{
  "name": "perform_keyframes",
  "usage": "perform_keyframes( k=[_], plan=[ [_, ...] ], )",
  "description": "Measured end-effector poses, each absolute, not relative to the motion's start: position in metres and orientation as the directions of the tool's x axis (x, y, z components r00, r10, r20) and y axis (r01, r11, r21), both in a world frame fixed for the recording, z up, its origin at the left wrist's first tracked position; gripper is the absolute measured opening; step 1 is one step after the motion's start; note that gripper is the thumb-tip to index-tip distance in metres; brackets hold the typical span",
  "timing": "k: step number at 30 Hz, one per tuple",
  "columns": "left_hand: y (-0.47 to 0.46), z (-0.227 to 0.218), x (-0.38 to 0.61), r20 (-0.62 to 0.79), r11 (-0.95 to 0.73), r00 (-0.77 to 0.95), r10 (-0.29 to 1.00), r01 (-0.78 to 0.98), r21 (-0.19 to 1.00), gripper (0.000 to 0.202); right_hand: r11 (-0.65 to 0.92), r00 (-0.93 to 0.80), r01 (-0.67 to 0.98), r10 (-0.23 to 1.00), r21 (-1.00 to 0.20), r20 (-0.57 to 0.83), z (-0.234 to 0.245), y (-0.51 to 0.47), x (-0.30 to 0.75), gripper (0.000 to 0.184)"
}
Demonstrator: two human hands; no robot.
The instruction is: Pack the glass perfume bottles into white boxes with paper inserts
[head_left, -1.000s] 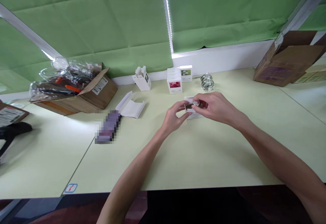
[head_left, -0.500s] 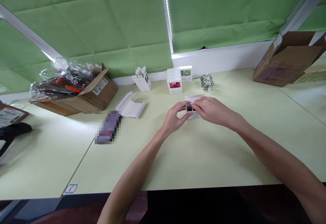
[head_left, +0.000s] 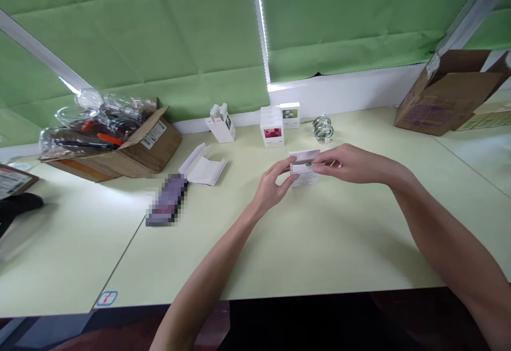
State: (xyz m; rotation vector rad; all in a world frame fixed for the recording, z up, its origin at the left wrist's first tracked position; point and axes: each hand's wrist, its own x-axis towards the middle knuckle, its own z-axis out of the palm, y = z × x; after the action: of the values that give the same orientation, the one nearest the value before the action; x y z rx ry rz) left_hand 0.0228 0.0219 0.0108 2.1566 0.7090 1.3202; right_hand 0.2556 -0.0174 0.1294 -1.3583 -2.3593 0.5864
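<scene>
Between my hands is a small white box [head_left: 305, 178], its top flap raised at the back and a side flap lying across the opening. My left hand [head_left: 273, 183] grips the box's left side between thumb and fingers. At its right edge, the thumb and fingers of my right hand [head_left: 345, 164] pinch the box near the opening. What lies inside is hidden by the flap. Just beyond stand a white box with a red flower picture [head_left: 272, 127] and a white box with a green picture [head_left: 290, 115]. A coil of shiny silvery tubes or wire [head_left: 322, 128] lies to their right.
An open white carton [head_left: 221, 124] and an unfolded white paper [head_left: 205, 167] lie left of my hands, near a pixelated dark object [head_left: 167, 200]. A cardboard box of plastic-wrapped items [head_left: 154, 151] sits far left, another cardboard box [head_left: 443, 95] far right. Green blinds hang behind.
My right hand has drawn back from inside the box to its right edge. The side flap now covers the opening, which showed dark before. My left hand keeps its hold.
</scene>
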Motion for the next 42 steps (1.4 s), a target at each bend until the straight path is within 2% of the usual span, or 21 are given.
perform_keyframes(
  k=[6, 11, 13, 17, 19, 24, 27, 29, 31, 34, 38, 42],
  plan=[
    [0.023, 0.009, 0.022, 0.657, -0.751, 0.383, 0.649, 0.184, 0.634, 0.041, 0.429, -0.465, 0.726, 0.882, -0.538, 0.078, 0.135, -0.017, 0.261, 0.027],
    [0.025, 0.011, 0.021, 0.717, -0.83, 0.42, 0.557, 0.246, 0.501, 0.028, 0.398, -0.511, 0.725, 0.858, -0.562, -0.051, 0.138, -0.02, 0.264, 0.029],
    [0.025, 0.012, 0.021, 0.719, -0.836, 0.427, 0.548, 0.265, 0.48, 0.026, 0.42, -0.502, 0.732, 0.865, -0.536, -0.006, 0.135, -0.02, 0.263, 0.029],
    [0.025, 0.01, 0.021, 0.729, -0.841, 0.422, 0.538, 0.316, 0.438, 0.024, 0.492, -0.44, 0.762, 0.87, -0.421, 0.221, 0.126, -0.017, 0.263, 0.026],
    [0.025, 0.008, 0.021, 0.748, -0.851, 0.413, 0.519, 0.33, 0.408, 0.023, 0.521, -0.437, 0.763, 0.852, -0.382, 0.289, 0.123, -0.016, 0.264, 0.024],
    [0.025, 0.01, 0.021, 0.762, -0.86, 0.412, 0.5, 0.336, 0.383, 0.021, 0.556, -0.469, 0.764, 0.827, -0.326, 0.311, 0.123, -0.016, 0.262, 0.024],
    [0.024, 0.012, 0.021, 0.749, -0.854, 0.419, 0.513, 0.34, 0.394, 0.018, 0.519, -0.417, 0.805, 0.84, -0.287, 0.348, 0.121, -0.016, 0.255, 0.023],
    [0.023, 0.012, 0.022, 0.741, -0.844, 0.41, 0.531, 0.328, 0.424, 0.018, 0.473, -0.36, 0.827, 0.86, -0.304, 0.361, 0.117, -0.014, 0.249, 0.02],
    [0.023, 0.011, 0.022, 0.726, -0.822, 0.388, 0.568, 0.3, 0.483, 0.024, 0.422, -0.309, 0.82, 0.895, -0.386, 0.322, 0.112, -0.01, 0.243, 0.019],
    [0.023, 0.009, 0.022, 0.711, -0.795, 0.357, 0.606, 0.26, 0.548, 0.04, 0.356, -0.274, 0.791, 0.933, -0.497, 0.234, 0.106, -0.006, 0.239, 0.034],
    [0.024, 0.01, 0.021, 0.735, -0.839, 0.406, 0.543, 0.303, 0.452, 0.033, 0.365, -0.276, 0.792, 0.929, -0.489, 0.247, 0.102, -0.002, 0.237, 0.043],
    [0.024, 0.01, 0.019, 0.741, -0.85, 0.421, 0.523, 0.321, 0.418, 0.038, 0.393, -0.323, 0.807, 0.919, -0.441, 0.227, 0.102, -0.001, 0.239, 0.034]
  ],
)
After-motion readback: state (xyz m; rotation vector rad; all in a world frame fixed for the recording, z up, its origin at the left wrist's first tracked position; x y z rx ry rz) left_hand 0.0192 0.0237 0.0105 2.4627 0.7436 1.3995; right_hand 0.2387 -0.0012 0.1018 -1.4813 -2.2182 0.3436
